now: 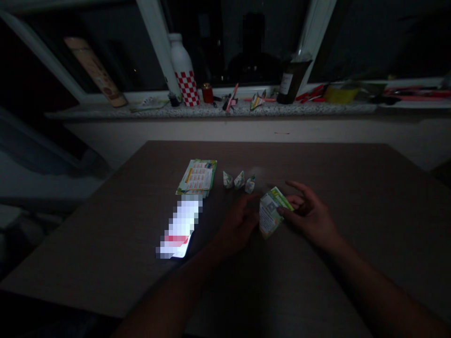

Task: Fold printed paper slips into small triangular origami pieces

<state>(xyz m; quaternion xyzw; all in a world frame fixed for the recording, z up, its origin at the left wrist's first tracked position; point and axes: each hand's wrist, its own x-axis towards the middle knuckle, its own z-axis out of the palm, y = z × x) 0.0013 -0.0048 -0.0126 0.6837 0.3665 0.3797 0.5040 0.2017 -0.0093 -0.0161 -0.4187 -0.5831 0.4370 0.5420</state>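
A folded sheet of printed green-and-white paper (270, 213) is held just above the table. My right hand (312, 213) pinches its right side between thumb and fingers, with the index finger raised. At its left edge is my left hand (241, 223), dark in shadow, its fingers bent and seemingly gripping that edge. Beyond my hands stand three small folded paper pieces (239, 180) in a row, pointed at the top. To their left lies a stack of printed leaflets (196, 177).
A phone (181, 251) with a bright screen lies left of my left hand. Along the windowsill (225, 111) stand a red-checkered bottle (186, 82), a red jar (207, 93), a dark container (288, 84), a tall tube (96, 72) and another folded paper piece (258, 100). The room is dim.
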